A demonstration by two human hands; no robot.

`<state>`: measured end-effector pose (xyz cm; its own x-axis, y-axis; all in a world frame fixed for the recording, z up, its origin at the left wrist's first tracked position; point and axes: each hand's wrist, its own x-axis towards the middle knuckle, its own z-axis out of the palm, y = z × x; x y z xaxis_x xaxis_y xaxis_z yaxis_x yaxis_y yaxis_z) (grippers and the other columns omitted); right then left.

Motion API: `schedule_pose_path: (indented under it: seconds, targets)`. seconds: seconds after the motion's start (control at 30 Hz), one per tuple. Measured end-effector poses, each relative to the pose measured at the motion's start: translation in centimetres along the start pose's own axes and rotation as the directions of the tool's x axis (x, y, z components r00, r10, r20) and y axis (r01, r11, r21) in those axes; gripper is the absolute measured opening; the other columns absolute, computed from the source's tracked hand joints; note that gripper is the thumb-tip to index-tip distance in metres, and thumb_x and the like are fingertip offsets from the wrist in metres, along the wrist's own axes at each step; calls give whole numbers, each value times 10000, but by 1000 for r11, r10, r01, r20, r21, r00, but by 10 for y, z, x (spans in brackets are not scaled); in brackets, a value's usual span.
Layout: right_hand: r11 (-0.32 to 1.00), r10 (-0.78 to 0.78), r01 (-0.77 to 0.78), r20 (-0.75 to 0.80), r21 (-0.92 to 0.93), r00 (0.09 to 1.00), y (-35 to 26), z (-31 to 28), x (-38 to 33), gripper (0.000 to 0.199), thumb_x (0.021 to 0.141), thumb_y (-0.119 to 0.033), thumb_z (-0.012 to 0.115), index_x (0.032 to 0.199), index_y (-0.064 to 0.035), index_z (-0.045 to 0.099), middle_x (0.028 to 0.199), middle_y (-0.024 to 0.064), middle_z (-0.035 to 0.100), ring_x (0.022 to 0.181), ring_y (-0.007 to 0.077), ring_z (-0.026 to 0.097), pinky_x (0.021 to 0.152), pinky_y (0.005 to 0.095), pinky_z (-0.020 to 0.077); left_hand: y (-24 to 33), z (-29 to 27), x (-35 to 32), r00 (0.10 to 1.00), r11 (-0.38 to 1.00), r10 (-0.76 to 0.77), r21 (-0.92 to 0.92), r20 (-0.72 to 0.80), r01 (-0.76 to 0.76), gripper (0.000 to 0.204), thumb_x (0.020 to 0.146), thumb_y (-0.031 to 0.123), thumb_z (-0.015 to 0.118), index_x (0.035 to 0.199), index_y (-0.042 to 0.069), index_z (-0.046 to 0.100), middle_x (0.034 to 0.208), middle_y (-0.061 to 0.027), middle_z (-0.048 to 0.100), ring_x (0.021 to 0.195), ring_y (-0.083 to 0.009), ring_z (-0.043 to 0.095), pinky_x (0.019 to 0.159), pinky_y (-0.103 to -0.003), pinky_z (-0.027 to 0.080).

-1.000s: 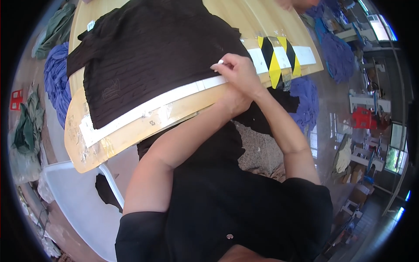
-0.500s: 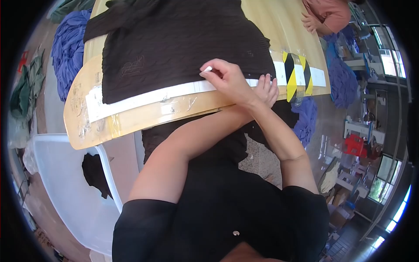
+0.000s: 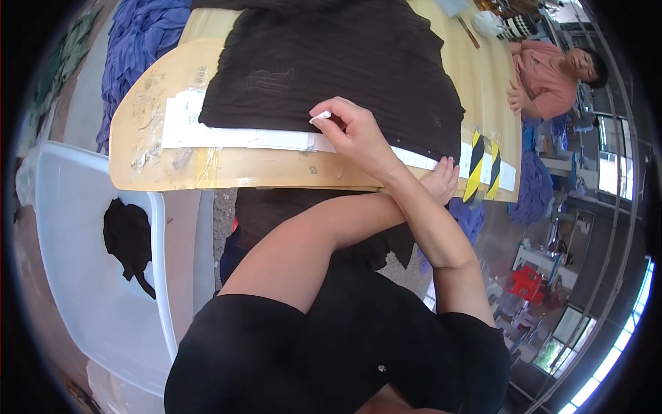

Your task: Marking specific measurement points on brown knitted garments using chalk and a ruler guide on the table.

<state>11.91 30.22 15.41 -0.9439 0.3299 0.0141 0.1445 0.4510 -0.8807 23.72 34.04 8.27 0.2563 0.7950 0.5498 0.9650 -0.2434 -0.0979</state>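
A dark brown knit garment (image 3: 345, 83) lies flat on the table, its lower edge along a white marked strip (image 3: 262, 139). My right hand (image 3: 358, 138) is just above that edge, thumb and fingers pinching a small piece of white chalk (image 3: 320, 118). Crossing beneath my right forearm, my left arm reaches to the right. My left hand (image 3: 443, 181) rests with extended fingers at the garment's lower right corner. Part of that hand is hidden behind my right forearm.
Black-and-yellow tape (image 3: 474, 168) crosses the strip on the right. The pale table board (image 3: 145, 131) has a rounded left end. A white tub (image 3: 69, 228) with dark cloth (image 3: 129, 238) stands at lower left. Blue cloth (image 3: 138, 55) is piled beyond. A person (image 3: 548, 79) is at the table's far right.
My right hand with the chalk has shifted left along the garment's edge. My left hand stays at the corner. The whole view has turned, bringing more of the other person into sight.
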Motion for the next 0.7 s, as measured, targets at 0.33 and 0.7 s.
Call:
schedule_pose_path:
  seconds: [0.33, 0.7]
  targets:
    - [969, -56, 65, 43, -239, 998, 1, 11, 10, 103, 827, -69, 576, 898, 3, 598, 734, 30, 554, 608, 69, 478, 541, 207, 378, -4, 0, -1, 1000, 1000, 6, 26, -21, -6, 456, 863, 270, 358, 1106, -66, 546, 1181, -252, 509, 1060, -440, 499, 879, -518, 405]
    - [985, -149, 162, 176, -63, 973, -17, 53, 44, 87, 818, -53, 557, 878, 3, 588, 773, 77, 540, 641, 162, 505, 580, 265, 407, -11, -3, -7, 999, 996, 13, 89, -51, -8, 458, 873, 272, 354, 1121, -68, 534, 1171, -243, 519, 1043, -444, 510, 883, -507, 407]
